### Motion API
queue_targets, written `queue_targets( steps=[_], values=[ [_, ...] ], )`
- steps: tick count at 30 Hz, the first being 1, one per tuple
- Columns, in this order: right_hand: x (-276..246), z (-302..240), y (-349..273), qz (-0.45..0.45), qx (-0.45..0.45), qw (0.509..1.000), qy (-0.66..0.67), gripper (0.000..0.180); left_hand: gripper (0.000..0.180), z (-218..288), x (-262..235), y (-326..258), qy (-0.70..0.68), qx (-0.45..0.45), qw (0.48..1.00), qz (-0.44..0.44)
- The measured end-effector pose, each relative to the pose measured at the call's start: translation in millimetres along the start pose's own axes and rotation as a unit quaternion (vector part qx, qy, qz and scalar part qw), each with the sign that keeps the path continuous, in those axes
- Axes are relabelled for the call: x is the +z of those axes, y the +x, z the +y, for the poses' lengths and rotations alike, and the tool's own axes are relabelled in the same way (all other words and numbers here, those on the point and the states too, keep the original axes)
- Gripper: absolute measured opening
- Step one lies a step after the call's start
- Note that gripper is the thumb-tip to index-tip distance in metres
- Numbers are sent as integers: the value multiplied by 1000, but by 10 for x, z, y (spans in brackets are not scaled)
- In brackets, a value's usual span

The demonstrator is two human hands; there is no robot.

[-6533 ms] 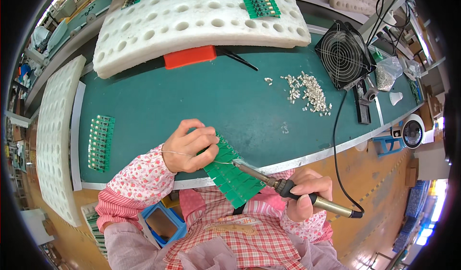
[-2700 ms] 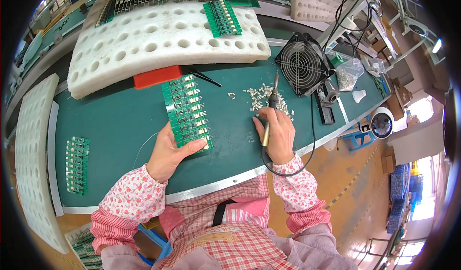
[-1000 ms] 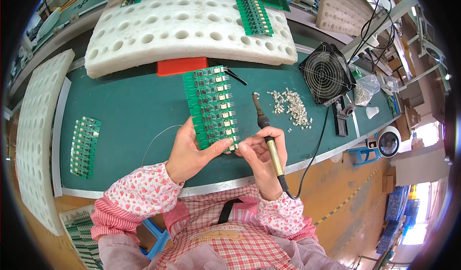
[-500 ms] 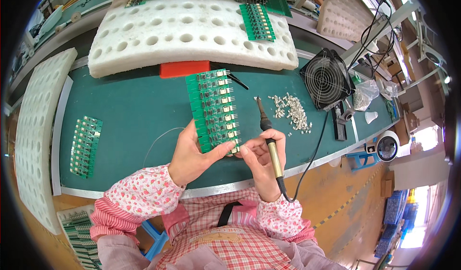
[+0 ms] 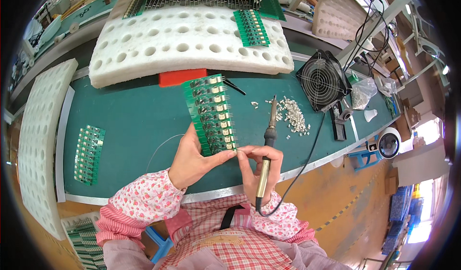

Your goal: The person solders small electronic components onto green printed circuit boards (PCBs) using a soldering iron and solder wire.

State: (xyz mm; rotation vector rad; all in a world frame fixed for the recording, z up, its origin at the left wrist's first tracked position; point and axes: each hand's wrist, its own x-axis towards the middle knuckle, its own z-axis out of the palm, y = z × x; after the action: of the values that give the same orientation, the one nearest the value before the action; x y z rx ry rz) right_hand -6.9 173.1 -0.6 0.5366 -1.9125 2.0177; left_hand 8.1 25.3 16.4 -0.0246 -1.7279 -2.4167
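My left hand (image 5: 192,162) grips the lower end of a green circuit board panel (image 5: 210,114), holding it raised over the bench with its rows of white connectors and pins facing right. A soldering iron (image 5: 270,136) rests in my right hand (image 5: 261,167), its tip pointing up and away from the board. My right thumb and forefinger pinch together at the board's lower right corner; whether a small part sits between them is hidden. To the right, a pile of small white connectors (image 5: 294,116) lies on the green mat (image 5: 129,140).
A white foam block (image 5: 163,54) with boards stands at the back, above a red block (image 5: 182,77). Another board panel (image 5: 89,155) lies at left, beside a leaning foam sheet (image 5: 43,135). A black fan (image 5: 321,81) stands right; the iron's cord (image 5: 307,174) loops below it.
The board has tilted, its face turning more to the right. My right hand has shifted slightly down and left, and the iron has swung more upright, its tip leaning right.
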Motion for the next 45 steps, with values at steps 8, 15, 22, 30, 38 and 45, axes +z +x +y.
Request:
queue_targets(
  steps=[8,15,22,30,38,45],
  values=[
    [-13,46,-15,-13,-179,974,-140,30,74,-28,27,-54,44,22,999,16],
    [-85,-92,-64,-46,-112,986,-114,32,66,-160,-86,-164,187,170,967,-17],
    [-445,-167,71,-97,-50,989,-99,20,48,-42,-267,-100,389,384,829,-118],
    [-475,-514,324,-218,-58,945,-238,29,37,33,-436,-51,511,465,686,-229],
    [-332,-485,227,-312,-77,930,-179,17,33,55,-412,-132,519,514,634,-254],
    [-432,-514,218,-271,-76,948,-147,21,30,87,-396,-206,480,540,649,-240]
  ],
)
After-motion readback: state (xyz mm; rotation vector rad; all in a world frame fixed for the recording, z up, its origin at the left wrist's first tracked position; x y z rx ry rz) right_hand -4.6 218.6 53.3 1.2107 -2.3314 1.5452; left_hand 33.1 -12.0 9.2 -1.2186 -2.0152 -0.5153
